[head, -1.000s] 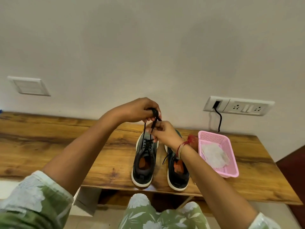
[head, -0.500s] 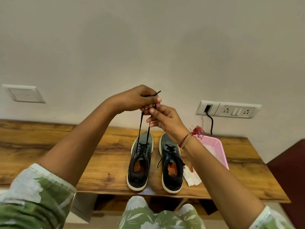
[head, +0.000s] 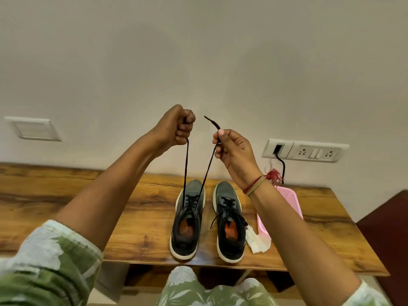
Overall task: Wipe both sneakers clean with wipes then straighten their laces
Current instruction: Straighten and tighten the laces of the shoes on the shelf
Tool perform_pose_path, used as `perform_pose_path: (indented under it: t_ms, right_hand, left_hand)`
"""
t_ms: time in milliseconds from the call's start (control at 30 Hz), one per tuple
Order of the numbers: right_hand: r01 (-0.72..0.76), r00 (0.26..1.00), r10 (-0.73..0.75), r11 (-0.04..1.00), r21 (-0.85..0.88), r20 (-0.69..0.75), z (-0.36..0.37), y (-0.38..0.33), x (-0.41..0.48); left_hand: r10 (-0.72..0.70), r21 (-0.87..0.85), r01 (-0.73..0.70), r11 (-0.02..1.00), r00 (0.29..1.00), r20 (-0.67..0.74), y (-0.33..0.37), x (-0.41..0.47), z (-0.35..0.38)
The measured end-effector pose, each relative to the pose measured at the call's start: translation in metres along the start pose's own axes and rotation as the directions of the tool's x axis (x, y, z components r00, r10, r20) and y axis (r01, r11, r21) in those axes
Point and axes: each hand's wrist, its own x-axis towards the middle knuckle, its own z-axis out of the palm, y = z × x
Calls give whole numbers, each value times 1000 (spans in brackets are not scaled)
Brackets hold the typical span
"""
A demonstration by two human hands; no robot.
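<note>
- The left hand (head: 176, 127) is clenching one end of the black laces (head: 186, 171) in a fist.
- The right hand (head: 234, 151) is pinching the other end between thumb and fingers, the tip sticking up.
- Both strands are stretching taut down to the left sneaker (head: 187, 219), which is standing on the wooden table (head: 132, 206).
- The right sneaker (head: 230, 221) is sitting just beside it, its laces lying loose.
- A white wipe (head: 257, 241) is lying at its right, against the pink basket (head: 289, 199).

Wood-grain table (head: 136, 228), glossy; pink plastic mesh basket (head: 291, 202); cloth sneakers (head: 187, 219).
</note>
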Motion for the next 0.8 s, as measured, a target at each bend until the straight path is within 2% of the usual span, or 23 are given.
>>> perform_pose_path:
  t_ms: [133,167,267,333,433,567,633,700,800]
  right_hand:
    - [72,983,-104,977,-202,-152,5,0,4]
    - [69,976,-108,976,-205,-188,7,-1,6]
    - [-21,961,6,999,-48,-277,12,-4,11]
    - [-55,956,26,994,-90,-292,14,-5,13]
    - [-50,970,3,981,-186,-243,15,-4,14]
    - [-71,976,0,944,-322,-217,17,-1,16]
    - [-89,978,17,935,-343,-206,19,-2,17]
    - [-102,988,50,926,-364,-149,21,-5,18]
    - [-103,995,94,933,-345,-43,24,-9,16]
  left_hand:
    - [30,7,-30,1000,999,-36,-6,1,1]
    - [42,19,-41,999,998,-49,-6,1,1]
    - [51,23,-49,999,996,-70,-6,3,3]
    - [46,56,-44,997,998,-36,-4,3,4]
    - [91,206,-99,974,995,45,0,-1,5]
    - [205,422,-225,878,974,93,8,-4,3]
    - [198,518,-257,816,966,167,12,-5,4]
    - [201,633,-308,711,951,237,16,-6,4]
    - [169,751,-305,586,952,255,24,-3,2]
